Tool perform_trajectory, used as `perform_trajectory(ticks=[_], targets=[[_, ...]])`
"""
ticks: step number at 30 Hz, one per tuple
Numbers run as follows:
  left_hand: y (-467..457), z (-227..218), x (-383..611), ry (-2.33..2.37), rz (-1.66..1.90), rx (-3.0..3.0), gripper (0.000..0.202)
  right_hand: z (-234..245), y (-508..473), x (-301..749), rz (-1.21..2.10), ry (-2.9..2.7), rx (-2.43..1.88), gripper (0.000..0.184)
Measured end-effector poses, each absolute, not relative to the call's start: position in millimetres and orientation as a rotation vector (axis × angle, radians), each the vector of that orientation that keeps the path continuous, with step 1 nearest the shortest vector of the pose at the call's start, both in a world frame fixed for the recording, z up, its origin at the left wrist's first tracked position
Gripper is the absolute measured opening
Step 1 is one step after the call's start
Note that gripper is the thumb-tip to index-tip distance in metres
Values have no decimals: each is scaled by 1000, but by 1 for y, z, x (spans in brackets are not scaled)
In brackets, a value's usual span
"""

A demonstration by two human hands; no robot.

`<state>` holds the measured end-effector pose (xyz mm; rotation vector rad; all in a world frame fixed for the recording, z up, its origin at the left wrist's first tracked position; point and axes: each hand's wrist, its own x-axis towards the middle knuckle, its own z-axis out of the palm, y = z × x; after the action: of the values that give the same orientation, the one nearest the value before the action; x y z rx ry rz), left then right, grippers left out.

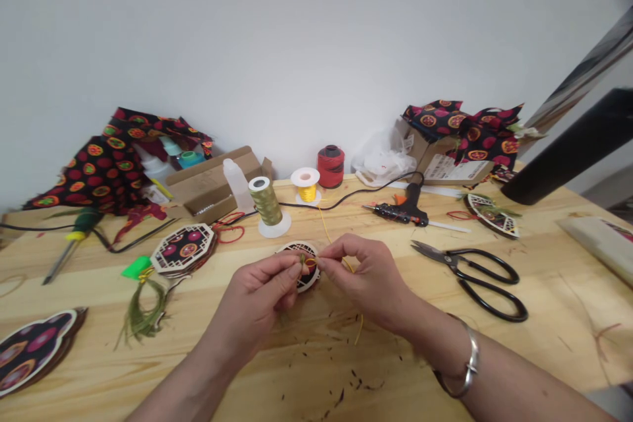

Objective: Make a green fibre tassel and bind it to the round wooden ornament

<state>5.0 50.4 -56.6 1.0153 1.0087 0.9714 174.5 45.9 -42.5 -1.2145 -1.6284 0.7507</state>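
My left hand (267,287) pinches a small bundle of green thread (302,260) between thumb and forefinger. Facing it, my right hand (363,273) is closed on a thin yellow cord (323,221), part of which loops at the green bundle. One length of the cord runs back toward a yellow spool (307,192), and another hangs below my right hand. Beneath my fingertips lies a round wooden lattice ornament (297,249) with dark fabric, partly covered by both hands. The lower part of the green bundle is hidden behind my left fingers.
Black-handled scissors (469,273) and a hot glue gun (403,208) lie to the right. A green thread spool (267,204) and a red spool (331,167) stand behind. At left are an octagonal ornament (182,249), a green tassel (146,306) and a screwdriver (74,244).
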Motion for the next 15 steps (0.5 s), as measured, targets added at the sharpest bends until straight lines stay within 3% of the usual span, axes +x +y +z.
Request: perform_trajectory(ticks=[15], targets=[[53,-58,5,1037,953,995,13,-41,50,184,703,-1561,-1307,8]])
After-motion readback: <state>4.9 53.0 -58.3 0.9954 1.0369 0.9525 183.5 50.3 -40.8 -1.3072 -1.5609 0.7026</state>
